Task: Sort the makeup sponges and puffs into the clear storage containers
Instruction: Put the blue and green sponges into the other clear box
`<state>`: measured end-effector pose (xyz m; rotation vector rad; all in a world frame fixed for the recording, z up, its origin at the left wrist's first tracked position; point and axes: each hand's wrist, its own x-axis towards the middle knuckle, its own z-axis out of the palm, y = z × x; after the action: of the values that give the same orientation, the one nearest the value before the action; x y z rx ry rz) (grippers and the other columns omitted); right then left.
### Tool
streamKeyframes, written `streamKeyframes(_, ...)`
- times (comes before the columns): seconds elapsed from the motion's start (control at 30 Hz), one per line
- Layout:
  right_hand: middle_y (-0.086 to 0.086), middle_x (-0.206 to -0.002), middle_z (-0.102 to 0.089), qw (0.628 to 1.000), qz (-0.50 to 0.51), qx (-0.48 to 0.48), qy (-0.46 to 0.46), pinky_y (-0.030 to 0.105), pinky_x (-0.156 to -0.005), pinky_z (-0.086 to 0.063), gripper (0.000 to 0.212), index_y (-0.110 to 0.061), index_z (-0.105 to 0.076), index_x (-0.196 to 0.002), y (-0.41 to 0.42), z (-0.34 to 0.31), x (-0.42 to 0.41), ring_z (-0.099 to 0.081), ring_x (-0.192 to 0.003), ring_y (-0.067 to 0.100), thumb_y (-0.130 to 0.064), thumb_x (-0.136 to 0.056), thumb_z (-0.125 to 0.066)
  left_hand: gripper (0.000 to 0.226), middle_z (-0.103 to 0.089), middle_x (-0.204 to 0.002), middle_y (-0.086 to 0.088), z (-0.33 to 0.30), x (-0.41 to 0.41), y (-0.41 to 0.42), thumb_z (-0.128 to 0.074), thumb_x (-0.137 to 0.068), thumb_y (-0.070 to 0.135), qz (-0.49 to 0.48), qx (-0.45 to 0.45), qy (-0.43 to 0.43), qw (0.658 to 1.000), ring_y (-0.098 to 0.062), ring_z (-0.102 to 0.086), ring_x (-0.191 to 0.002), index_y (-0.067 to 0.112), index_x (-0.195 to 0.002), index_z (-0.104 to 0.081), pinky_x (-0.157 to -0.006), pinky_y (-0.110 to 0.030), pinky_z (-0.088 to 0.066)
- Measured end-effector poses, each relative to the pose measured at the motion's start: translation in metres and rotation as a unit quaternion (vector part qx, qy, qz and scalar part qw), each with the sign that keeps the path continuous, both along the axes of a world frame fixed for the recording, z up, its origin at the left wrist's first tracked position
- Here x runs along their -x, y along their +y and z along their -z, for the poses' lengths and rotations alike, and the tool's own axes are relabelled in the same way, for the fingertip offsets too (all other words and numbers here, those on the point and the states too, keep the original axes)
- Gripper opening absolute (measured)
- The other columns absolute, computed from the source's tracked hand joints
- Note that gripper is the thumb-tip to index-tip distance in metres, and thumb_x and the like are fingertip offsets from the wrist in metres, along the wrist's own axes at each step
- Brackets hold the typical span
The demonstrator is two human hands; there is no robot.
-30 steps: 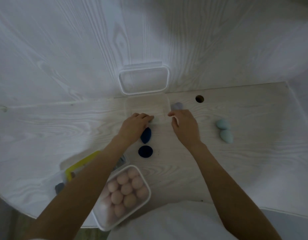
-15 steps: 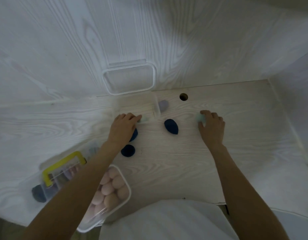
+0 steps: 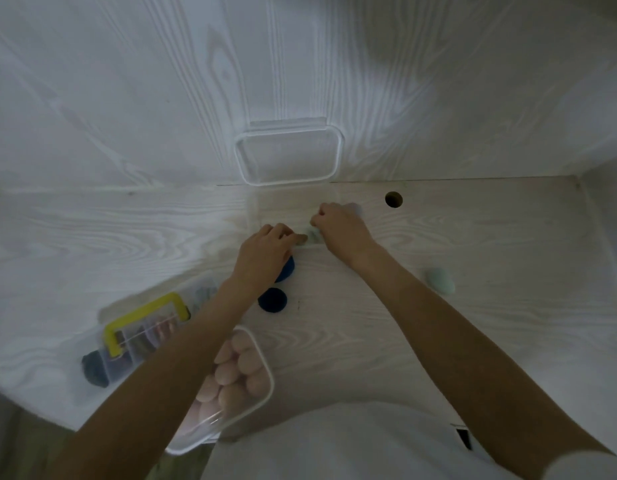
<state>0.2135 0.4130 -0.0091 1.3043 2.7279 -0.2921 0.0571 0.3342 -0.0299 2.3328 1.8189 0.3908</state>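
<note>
A clear open container stands on the desk by the back wall. My left hand grips its front rim with curled fingers. My right hand pinches a pale green sponge at the container's front right corner. Two dark blue sponges lie in front of the container: one is half hidden under my left hand, the other is just nearer to me. Another pale green sponge lies on the desk to the right of my right forearm.
The container's clear lid leans on the wall behind it. A clear tub of pink sponges sits under my left forearm, next to a box with a yellow handle and a dark puff. A cable hole is at the back.
My right hand went right to the pale green sponges, took one and came back to the container. My left hand stayed on the container's rim. The camera shifted.
</note>
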Motion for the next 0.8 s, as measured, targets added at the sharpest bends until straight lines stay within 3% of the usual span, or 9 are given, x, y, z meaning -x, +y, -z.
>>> streamKeyframes(0.07,0.014,-0.071,-0.059,0.999,0.016,-0.004,-0.027,0.034,-0.059,-0.037,0.016,-0.005,-0.063,-0.065,0.004,0.001,0.003,-0.053,-0.078,0.031,0.010,-0.062,-0.068,0.037,-0.066,-0.085,-0.004,0.000,0.001,0.000,-0.079,-0.066,0.003,0.000,0.003,0.004,1.000,-0.022,-0.058,-0.064,0.020,-0.098,-0.072,-0.047,-0.022,-0.042)
streamKeyframes(0.13,0.013,-0.082,-0.058,0.999,0.046,0.012,-0.025,0.039,-0.070,-0.043,0.003,-0.006,-0.066,-0.073,0.006,-0.001,0.002,-0.049,-0.089,0.031,-0.003,-0.075,-0.065,0.038,-0.066,-0.085,-0.004,0.000,0.000,0.001,-0.079,-0.066,0.003,0.000,0.000,0.006,1.000,-0.022,-0.058,-0.064,0.021,-0.098,-0.072,-0.047,-0.021,-0.039)
streamKeyframes(0.2,0.012,-0.090,-0.057,0.998,0.036,0.022,-0.041,0.036,-0.079,-0.038,0.014,-0.010,-0.069,-0.085,0.008,-0.005,0.000,-0.046,-0.098,0.029,-0.016,-0.084,-0.056,0.037,-0.066,-0.085,-0.004,0.001,0.001,0.001,-0.079,-0.067,0.004,-0.003,-0.002,0.005,1.000,-0.022,-0.058,-0.065,0.022,-0.098,-0.072,-0.046,-0.021,-0.038)
streamKeyframes(0.3,0.008,-0.079,-0.059,0.998,-0.018,-0.007,-0.052,0.029,-0.079,-0.024,0.027,-0.006,-0.070,-0.084,0.007,-0.012,-0.005,-0.042,-0.101,0.025,-0.019,-0.090,-0.047,0.035,-0.066,-0.086,-0.002,0.004,0.002,0.000,-0.078,-0.068,0.005,-0.006,-0.009,0.000,1.000,-0.021,-0.058,-0.066,0.022,-0.098,-0.072,-0.046,-0.021,-0.038)
streamKeyframes(0.43,0.008,-0.077,-0.067,0.997,-0.004,-0.051,0.057,0.033,-0.076,-0.029,0.033,-0.002,-0.072,-0.075,0.002,-0.002,-0.019,-0.047,-0.091,0.029,-0.021,-0.090,-0.049,0.036,-0.067,-0.085,-0.003,0.006,0.001,0.002,-0.078,-0.066,0.002,-0.005,-0.023,-0.011,1.000,-0.022,-0.059,-0.065,0.020,-0.097,-0.072,-0.047,-0.023,-0.042)
streamKeyframes(0.53,0.006,-0.093,-0.069,0.986,0.034,-0.040,0.155,0.036,-0.078,-0.037,0.024,-0.008,-0.074,-0.083,-0.005,0.006,-0.028,-0.051,-0.096,0.030,-0.019,-0.087,-0.053,0.039,-0.067,-0.085,-0.005,0.006,0.000,0.003,-0.078,-0.064,0.001,-0.003,-0.023,-0.015,1.000,-0.025,-0.059,-0.067,0.017,-0.099,-0.071,-0.050,-0.026,-0.045)
streamKeyframes(0.67,0.006,-0.102,-0.066,0.927,0.194,-0.036,0.320,0.022,-0.088,-0.035,0.017,-0.010,-0.069,-0.099,-0.021,0.005,-0.049,-0.053,-0.099,0.025,-0.009,-0.087,-0.056,0.038,-0.067,-0.093,-0.006,0.007,0.000,0.002,-0.072,-0.071,0.001,-0.015,-0.004,-0.026,1.000,-0.027,-0.060,-0.076,0.016,-0.106,-0.068,-0.059,-0.032,-0.050)
streamKeyframes(0.73,0.006,-0.106,-0.063,0.905,0.285,-0.012,0.315,0.018,-0.085,-0.032,0.021,-0.012,-0.064,-0.106,-0.035,0.009,-0.065,-0.052,-0.100,0.025,-0.009,-0.087,-0.057,0.036,-0.066,-0.097,-0.006,0.006,-0.001,0.000,-0.068,-0.074,0.004,-0.020,0.004,-0.029,0.999,-0.028,-0.060,-0.081,0.016,-0.108,-0.067,-0.064,-0.034,-0.050)
streamKeyframes(0.8,0.006,-0.113,-0.057,0.915,0.308,0.050,0.255,0.027,-0.085,-0.037,0.034,-0.013,-0.055,-0.116,-0.048,0.017,-0.079,-0.049,-0.102,0.024,-0.015,-0.084,-0.063,0.034,-0.065,-0.101,-0.005,0.004,-0.002,0.000,-0.066,-0.078,0.013,-0.024,0.012,-0.026,0.999,-0.027,-0.059,-0.086,0.017,-0.112,-0.065,-0.068,-0.034,-0.049)
